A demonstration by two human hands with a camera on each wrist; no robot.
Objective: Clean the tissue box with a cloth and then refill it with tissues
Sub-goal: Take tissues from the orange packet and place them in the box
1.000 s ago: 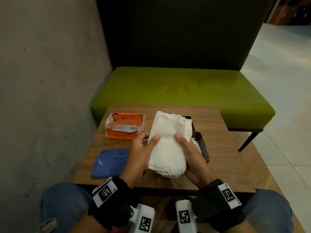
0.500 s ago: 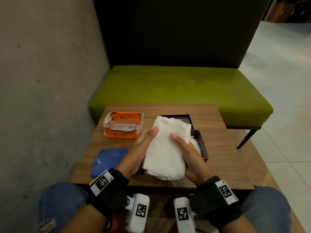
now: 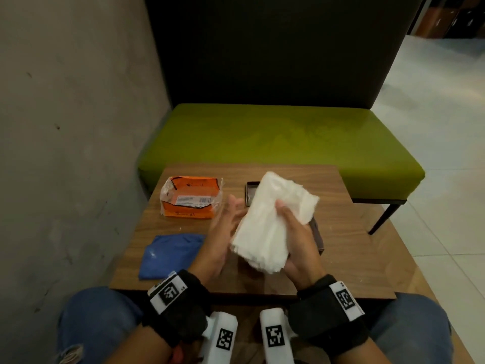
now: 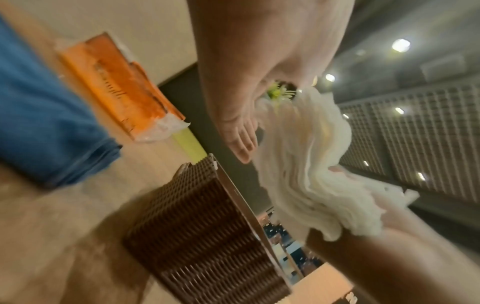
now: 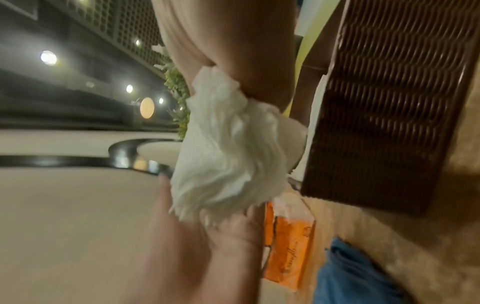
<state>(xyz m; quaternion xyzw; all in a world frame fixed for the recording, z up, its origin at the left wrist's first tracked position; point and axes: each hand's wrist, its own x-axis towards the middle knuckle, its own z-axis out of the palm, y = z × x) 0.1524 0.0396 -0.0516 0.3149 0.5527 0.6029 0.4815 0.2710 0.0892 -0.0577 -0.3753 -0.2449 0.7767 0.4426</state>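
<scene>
Head view: a seated person holds a thick stack of white tissues (image 3: pixel 273 222) above a small wooden table (image 3: pixel 349 232), with a green bench (image 3: pixel 262 137) behind it.
Right hand: the right hand (image 3: pixel 296 248) grips the stack from its right side, thumb curled over the top sheets and the other fingers underneath.
Left hand: the left hand (image 3: pixel 223 232) is spread, fingers straight, its palm lying against the left edge of the stack; it grips nothing.
Tissues: the sheets are uneven, fanning out at the far end, and the stack is tilted, far end higher.
Tissue box: the dark brown woven tissue box (image 3: pixel 316 232) stands open on the table just below and behind the stack. Only its far corner and right wall show in the head view; the wrist views show its ribbed side. I cannot tell how much it already holds.
Cloth: a blue cloth (image 3: pixel 170 254) lies on the near left of the table, well apart from both hands.
Wrapper: an opened orange tissue packet (image 3: pixel 190 200) sits at the far left of the table.
Progress: wiping appears finished, since the cloth lies set aside. Refilling is under way. Squaring the stack and lowering it into the box appear to be what remains.
</scene>
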